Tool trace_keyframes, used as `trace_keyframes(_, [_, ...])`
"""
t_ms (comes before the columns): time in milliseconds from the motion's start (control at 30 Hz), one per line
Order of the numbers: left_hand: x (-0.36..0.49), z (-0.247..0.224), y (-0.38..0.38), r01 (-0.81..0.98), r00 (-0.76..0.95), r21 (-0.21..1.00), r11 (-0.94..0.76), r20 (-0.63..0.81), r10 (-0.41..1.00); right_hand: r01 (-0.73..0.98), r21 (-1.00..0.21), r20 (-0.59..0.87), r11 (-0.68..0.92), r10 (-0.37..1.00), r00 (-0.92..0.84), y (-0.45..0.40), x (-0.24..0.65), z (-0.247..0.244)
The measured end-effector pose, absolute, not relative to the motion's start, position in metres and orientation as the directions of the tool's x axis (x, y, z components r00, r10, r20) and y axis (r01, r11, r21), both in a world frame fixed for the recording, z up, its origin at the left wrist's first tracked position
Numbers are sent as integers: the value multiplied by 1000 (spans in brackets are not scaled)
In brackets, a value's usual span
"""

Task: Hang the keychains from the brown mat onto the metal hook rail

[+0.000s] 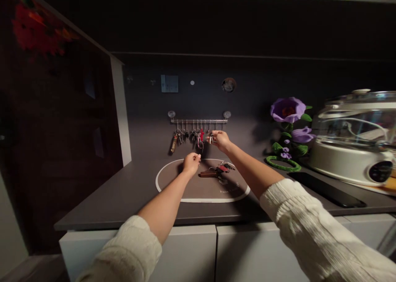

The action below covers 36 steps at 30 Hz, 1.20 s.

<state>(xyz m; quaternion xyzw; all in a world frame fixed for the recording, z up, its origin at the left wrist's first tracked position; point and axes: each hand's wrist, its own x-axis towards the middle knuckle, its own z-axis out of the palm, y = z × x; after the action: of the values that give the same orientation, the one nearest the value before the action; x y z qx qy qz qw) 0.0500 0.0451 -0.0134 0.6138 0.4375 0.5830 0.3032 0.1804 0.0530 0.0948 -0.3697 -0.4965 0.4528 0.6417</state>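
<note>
On the dark wall a metal hook rail carries several hanging keys, a patterned key fob and a red ribbon-like piece. My right hand is closed on a small bunch of keys at the rail's right end; whether they hang on a hook I cannot tell. Lower and to the left, my left hand is raised over the mat, fingers pinched together; anything inside is hidden. Between my forearms, a pile of keys with a brown leather strap and a red piece lies on the brown mat.
Purple artificial flowers with a green ring base stand to the right. A black phone lies before a white appliance with a clear lid. A shelf overhangs the counter; red flowers hang upper left.
</note>
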Motion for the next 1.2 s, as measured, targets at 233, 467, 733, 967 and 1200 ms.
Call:
trace_keyframes(233, [50, -15, 46, 214, -58, 877, -430, 451, 890, -304, -913, 253, 273, 962, 106, 73, 166, 110])
trace_keyframes(467, [50, -13, 45, 218, -66, 884, -413, 436, 898, -356, -904, 200, 238, 970, 140, 79, 158, 114])
trace_keyframes(733, [49, -13, 47, 232, -54, 880, -414, 437, 898, -395, -889, 172, 231, 968, 181, 79, 157, 116])
trace_keyframes(967, [49, -12, 45, 219, -80, 890, -401, 426, 901, -395, -894, 150, 212, 972, 181, 79, 157, 109])
trace_keyframes(1200, [48, -11, 45, 218, -83, 896, -388, 413, 907, -348, -921, 123, 176, 978, 170, 81, 158, 103])
